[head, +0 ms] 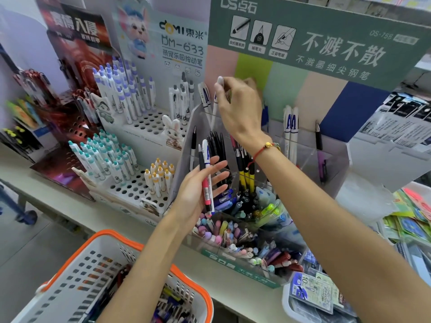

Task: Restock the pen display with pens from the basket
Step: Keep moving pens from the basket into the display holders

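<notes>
A clear acrylic pen display (pixel 335 145) with several compartments stands on the counter, backed by a green sign. My right hand (pixel 238 106) reaches up over its back left compartment and pinches the top of a white pen (pixel 218 99) that stands upright there. My left hand (pixel 198 190) is lower, in front of the display, and holds a small bunch of pens (pixel 206 180) against its palm with the thumb, fingers stretched out. The white basket with an orange rim (pixel 102 236) sits at the bottom left with loose pens (pixel 172 304) in it.
White perforated pen stands (pixel 140 190) with purple, teal and yellow capped pens are on the left. Front compartments of the display hold pastel and dark pens (pixel 233 236). Packets (pixel 312 292) lie in a tray at the bottom right, and more packaged goods at the right edge.
</notes>
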Demonstrator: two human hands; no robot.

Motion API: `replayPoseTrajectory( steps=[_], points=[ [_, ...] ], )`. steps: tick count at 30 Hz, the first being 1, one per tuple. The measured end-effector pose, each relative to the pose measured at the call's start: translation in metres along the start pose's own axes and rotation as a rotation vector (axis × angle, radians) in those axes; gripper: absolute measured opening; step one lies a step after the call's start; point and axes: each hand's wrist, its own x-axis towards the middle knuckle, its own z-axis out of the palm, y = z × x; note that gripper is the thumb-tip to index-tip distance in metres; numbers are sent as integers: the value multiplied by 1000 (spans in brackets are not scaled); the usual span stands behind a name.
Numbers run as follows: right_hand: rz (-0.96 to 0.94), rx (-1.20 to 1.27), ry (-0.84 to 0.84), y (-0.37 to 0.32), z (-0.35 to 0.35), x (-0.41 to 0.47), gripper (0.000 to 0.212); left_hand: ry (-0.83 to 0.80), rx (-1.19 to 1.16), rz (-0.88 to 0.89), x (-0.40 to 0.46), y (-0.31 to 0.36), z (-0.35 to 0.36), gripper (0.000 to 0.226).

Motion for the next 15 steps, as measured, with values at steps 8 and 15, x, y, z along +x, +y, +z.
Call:
replayPoseTrajectory(
  steps=[8, 15],
  points=[
    [-116, -368, -171, -15, -15, 10, 40, -36, 54, 5, -2, 3, -2, 28],
    [135, -45, -673, -18, -45, -50, 37, -47, 18, 39, -1, 5, 0, 24]
  ],
)
